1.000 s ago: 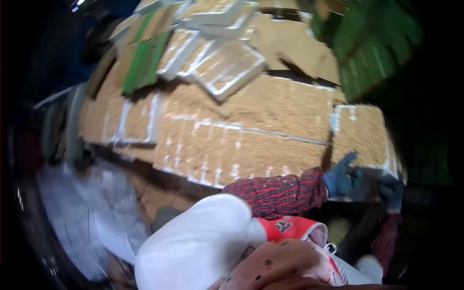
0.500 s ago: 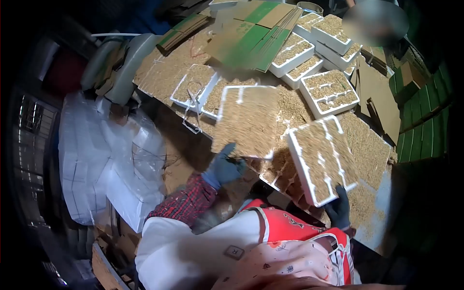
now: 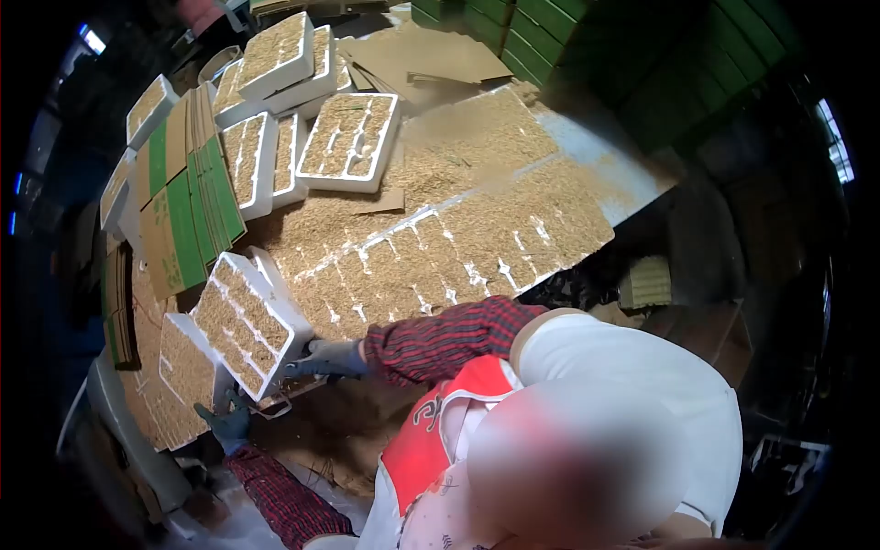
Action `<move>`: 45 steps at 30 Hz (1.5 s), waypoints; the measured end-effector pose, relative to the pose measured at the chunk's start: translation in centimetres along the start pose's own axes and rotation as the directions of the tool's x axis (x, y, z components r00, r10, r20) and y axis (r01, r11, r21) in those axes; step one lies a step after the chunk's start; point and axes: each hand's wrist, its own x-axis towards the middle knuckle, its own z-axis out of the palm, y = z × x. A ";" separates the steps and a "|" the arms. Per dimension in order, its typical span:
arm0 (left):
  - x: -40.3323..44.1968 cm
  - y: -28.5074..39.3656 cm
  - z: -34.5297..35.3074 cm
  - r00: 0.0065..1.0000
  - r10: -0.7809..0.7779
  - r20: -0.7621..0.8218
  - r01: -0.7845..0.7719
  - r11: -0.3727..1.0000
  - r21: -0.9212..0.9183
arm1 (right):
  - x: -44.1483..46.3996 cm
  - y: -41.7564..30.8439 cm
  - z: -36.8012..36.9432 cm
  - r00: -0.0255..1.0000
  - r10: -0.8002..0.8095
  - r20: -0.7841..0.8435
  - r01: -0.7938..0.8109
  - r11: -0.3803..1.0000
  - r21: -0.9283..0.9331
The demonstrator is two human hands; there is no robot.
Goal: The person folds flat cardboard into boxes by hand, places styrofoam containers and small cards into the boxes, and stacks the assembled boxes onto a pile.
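Note:
At the table's near left side, a white foam box (image 3: 243,323) filled with brown, husk-like material sits tilted against its neighbours. My right hand (image 3: 323,359), in a grey glove, grips its lower right side. My left hand (image 3: 227,425), in a blue-grey glove, is just below the box's near corner with thumb and fingers apart. Beside that hand lies another filled box (image 3: 186,362), partly covered by the tilted one. The edge of a further white box (image 3: 268,268) shows behind. White dividers run across the filling of the tilted box.
Husk-covered boxes in a row (image 3: 440,266) line the table's near edge. Behind are stacked filled boxes (image 3: 275,57), a single box (image 3: 348,142) and green-brown flattened cartons (image 3: 188,197). Green crates (image 3: 550,41) stand beyond the far end. A blurred patch covers the lower middle.
The view has swung round. Earlier each hand held a filled box above the table; now my right hand grips one at the left side, and my left hand has its fingers spread.

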 end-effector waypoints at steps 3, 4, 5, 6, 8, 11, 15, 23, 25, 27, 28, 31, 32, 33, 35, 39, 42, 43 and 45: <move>-7.7 -8.1 7.2 0.994 -0.006 -0.107 -0.004 0.995 -0.099 | -8.9 -0.3 -10.0 0.883 -0.371 -0.287 0.253 0.893 -0.373; -9.0 -9.8 6.7 0.973 0.028 -0.229 -0.052 0.994 -0.098 | -12.2 -0.6 -15.0 0.751 -0.468 -0.466 0.189 0.829 -0.527; -10.3 -11.2 6.1 0.935 0.061 -0.348 -0.099 0.991 -0.091 | -16.1 -0.8 -20.1 0.554 -0.505 -0.662 0.164 0.846 -0.508; -10.9 -12.9 3.0 0.988 0.000 -0.153 -0.006 0.999 -0.042 | -19.9 2.0 -27.9 0.333 -0.590 -0.735 -0.067 0.763 -0.643; -11.6 -19.3 -0.3 0.950 -0.257 0.179 0.262 0.965 0.001 | -30.3 5.0 -37.4 0.038 -0.603 -0.797 -0.299 0.754 -0.584; -13.9 -30.2 6.0 0.696 -0.717 0.040 0.717 0.697 0.028 | -41.2 7.6 -45.3 0.240 0.043 -0.970 -0.289 0.957 -0.029; -7.4 -45.1 9.1 0.353 -0.920 0.172 0.915 0.378 0.142 | -41.2 10.1 -45.3 0.307 0.186 -0.933 -0.428 0.903 0.039; -10.3 -60.9 20.6 0.435 -0.899 -0.054 0.900 0.436 -0.020 | -44.7 6.6 -43.4 0.632 0.254 -0.732 0.062 0.925 0.375; -10.7 -61.8 19.8 0.673 -0.738 -0.045 0.676 0.590 0.441 | -45.9 7.5 -45.2 0.725 0.167 -0.668 -0.017 0.974 0.224; -10.9 -61.6 18.0 0.702 -0.701 0.128 0.433 0.562 0.705 | -46.9 6.7 -44.9 0.740 0.107 -0.664 0.048 0.976 0.211; -10.9 -61.5 17.2 0.708 -0.673 0.214 0.278 0.544 0.792 | -47.3 6.1 -44.5 0.744 0.074 -0.664 0.085 0.975 0.204; -12.0 -59.4 20.9 0.471 -0.882 0.002 0.778 0.416 0.470 | -49.8 6.1 -43.7 0.757 0.068 -0.650 0.105 0.969 0.223; -13.2 -58.0 23.1 0.374 -0.927 0.011 0.879 0.358 0.314 | -50.9 7.1 -43.8 0.767 0.031 -0.641 0.131 0.970 0.205; -14.5 -56.7 25.4 0.274 -0.962 0.019 0.948 0.273 0.162 | -51.7 6.4 -42.6 0.748 0.021 -0.664 0.129 0.976 0.176; -14.5 -55.9 25.3 0.421 -0.899 0.119 0.821 0.434 0.370 | -52.0 3.2 -39.8 0.741 -0.067 -0.668 0.201 0.971 0.126; -11.4 -52.5 26.1 0.705 -0.449 0.549 -0.271 0.545 0.793 | -47.1 -4.3 -37.9 0.682 -0.232 -0.694 0.279 0.959 -0.046; 1.8 -48.7 25.2 0.791 -0.083 0.606 -0.493 0.500 0.712 | -39.4 -9.0 -39.0 0.686 -0.281 -0.671 0.311 0.947 -0.079; 5.1 -46.7 26.0 0.770 0.006 0.639 -0.583 0.416 0.698 | -36.2 -10.8 -39.4 0.700 -0.263 -0.664 0.342 0.940 -0.011; 8.6 -42.4 30.0 0.847 0.020 0.532 -0.441 0.585 0.680 | -29.9 -14.1 -39.6 0.722 -0.234 -0.651 0.394 0.912 0.110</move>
